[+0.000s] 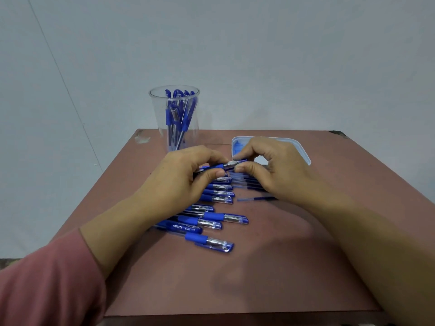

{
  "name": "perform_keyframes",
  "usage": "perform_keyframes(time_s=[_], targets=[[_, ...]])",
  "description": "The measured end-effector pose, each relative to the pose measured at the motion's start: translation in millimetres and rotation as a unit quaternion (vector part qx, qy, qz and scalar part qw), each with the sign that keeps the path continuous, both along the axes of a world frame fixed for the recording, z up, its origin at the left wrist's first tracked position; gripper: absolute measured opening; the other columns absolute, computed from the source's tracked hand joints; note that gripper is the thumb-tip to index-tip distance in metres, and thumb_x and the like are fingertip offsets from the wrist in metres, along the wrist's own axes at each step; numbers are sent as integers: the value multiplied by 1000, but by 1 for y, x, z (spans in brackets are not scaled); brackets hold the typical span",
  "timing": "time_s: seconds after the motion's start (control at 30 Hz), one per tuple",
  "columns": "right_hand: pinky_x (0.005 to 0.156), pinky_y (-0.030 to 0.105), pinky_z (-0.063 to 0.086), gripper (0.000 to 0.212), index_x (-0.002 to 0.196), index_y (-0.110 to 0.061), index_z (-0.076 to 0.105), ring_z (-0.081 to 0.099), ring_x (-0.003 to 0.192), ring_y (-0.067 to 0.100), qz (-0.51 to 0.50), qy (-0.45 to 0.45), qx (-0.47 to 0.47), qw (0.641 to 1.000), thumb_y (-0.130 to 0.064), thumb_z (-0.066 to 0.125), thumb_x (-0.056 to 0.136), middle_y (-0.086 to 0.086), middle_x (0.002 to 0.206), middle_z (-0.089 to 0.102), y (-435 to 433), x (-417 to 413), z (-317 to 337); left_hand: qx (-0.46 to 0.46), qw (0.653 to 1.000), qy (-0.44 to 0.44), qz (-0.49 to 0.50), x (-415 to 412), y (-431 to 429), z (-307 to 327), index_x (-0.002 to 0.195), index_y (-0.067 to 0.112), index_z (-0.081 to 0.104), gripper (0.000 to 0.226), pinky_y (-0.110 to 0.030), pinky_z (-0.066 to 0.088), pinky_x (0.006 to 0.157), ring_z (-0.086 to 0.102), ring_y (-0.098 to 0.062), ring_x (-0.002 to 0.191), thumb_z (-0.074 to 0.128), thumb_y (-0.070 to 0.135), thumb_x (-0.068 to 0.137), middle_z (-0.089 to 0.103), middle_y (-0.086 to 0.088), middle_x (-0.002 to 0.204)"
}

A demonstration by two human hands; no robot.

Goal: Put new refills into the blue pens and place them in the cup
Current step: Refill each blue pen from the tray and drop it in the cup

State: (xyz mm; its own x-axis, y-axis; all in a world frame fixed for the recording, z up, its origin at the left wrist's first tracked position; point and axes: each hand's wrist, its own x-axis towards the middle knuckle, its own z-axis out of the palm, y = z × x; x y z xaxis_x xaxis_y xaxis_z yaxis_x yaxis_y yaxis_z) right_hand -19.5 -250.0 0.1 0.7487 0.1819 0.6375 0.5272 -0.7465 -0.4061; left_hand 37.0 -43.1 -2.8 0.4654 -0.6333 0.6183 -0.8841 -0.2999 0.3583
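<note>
My left hand (186, 177) grips the barrel of a blue pen (220, 166) held level above the table. My right hand (270, 165) pinches the same pen's clear tip end between thumb and forefinger. Below the hands, several capped blue pens (211, 218) lie in a row on the table. Loose blue refills (256, 198) lie to the right of them, partly hidden under my right hand. A clear plastic cup (175, 116) stands at the back left with several blue pens upright in it.
A shallow clear plastic tray (303, 151) sits at the back right, behind my right hand, with something blue in it. The brown table (270, 278) has bare surface toward its front edge. A plain wall rises behind the table.
</note>
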Motion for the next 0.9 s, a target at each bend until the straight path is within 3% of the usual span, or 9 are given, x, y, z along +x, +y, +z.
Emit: perform_keyframes(time_s=[0.13,0.23,0.37,0.53,0.67,0.9], targets=[[74,5,39,9,88,-14,70,56,80,-8,-17,-24,-27,999,-20,68,82,-31,83,55,-3,1,1,3,999,36,-6,1,0,-1,110,14,70,20,0,33,55,48,8,52,65,14,90,52,43,67],[77,10,44,11,88,-13,71,61,86,2,-45,-14,-7,999,-22,69,81,-25,85,61,-14,-2,6,2,998,57,-9,3,4,-2,116,23,68,26,-3,34,54,45,-3,49,62,16,92,55,39,63],[82,19,47,9,89,-27,67,60,87,2,-53,76,-16,996,-21,73,84,-21,86,64,-27,-5,9,40,998,52,5,13,10,-3,116,30,68,28,-5,40,64,55,3,68,66,22,90,58,40,81],[80,28,47,5,82,-36,68,56,90,1,-63,178,-92,978,-39,71,81,-20,85,64,-30,-9,7,76,996,24,32,24,15,-5,122,31,65,34,-10,46,78,58,6,86,66,24,89,59,29,92],[80,32,49,9,82,-35,70,58,87,2,-63,205,-113,970,-44,71,78,-17,83,64,-30,-11,5,75,996,26,38,28,17,-5,121,33,65,35,-6,44,79,57,11,88,67,30,86,66,20,99],[81,31,49,12,88,-40,70,55,91,1,-61,206,-131,968,-48,70,79,-18,88,62,-32,-9,0,60,998,13,12,29,16,-6,119,33,67,35,-5,45,81,57,14,90,69,31,84,60,29,95]])
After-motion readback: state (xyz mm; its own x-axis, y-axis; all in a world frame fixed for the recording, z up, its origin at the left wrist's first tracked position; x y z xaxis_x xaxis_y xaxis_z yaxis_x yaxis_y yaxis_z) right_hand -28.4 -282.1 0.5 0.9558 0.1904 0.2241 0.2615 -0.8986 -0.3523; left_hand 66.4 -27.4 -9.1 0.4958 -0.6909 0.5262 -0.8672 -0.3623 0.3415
